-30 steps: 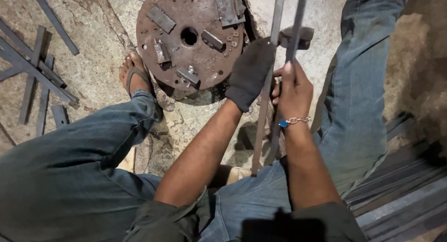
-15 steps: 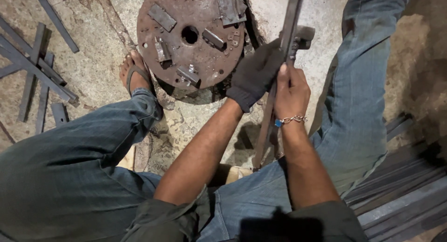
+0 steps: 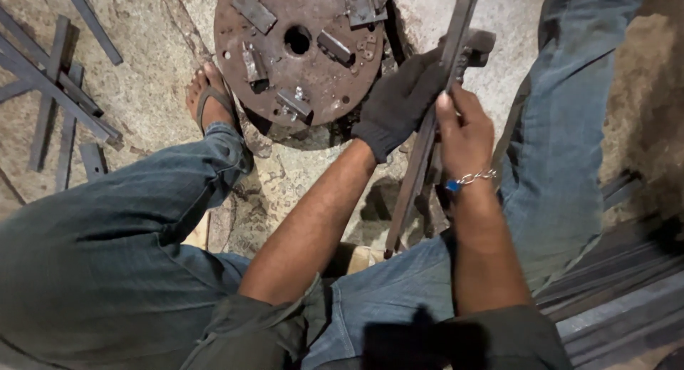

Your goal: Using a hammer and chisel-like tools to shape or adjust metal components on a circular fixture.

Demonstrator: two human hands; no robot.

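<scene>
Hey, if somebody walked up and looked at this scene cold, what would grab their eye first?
Most likely the round rusty metal disc at top centre, set with small bolted blocks around a middle hole, on the stone floor. Just right of it, the gloved left hand and bare right hand both grip a long flat steel bar running up out of frame. More flat bars lie scattered at far left, beside a sandalled foot.

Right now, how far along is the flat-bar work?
Done: cut flat pieces lie on the floor at left. In hand: gloved left hand and bare right hand grip a long flat bar beside the rusty round plate. Left: more bars lie stacked at right.
</scene>
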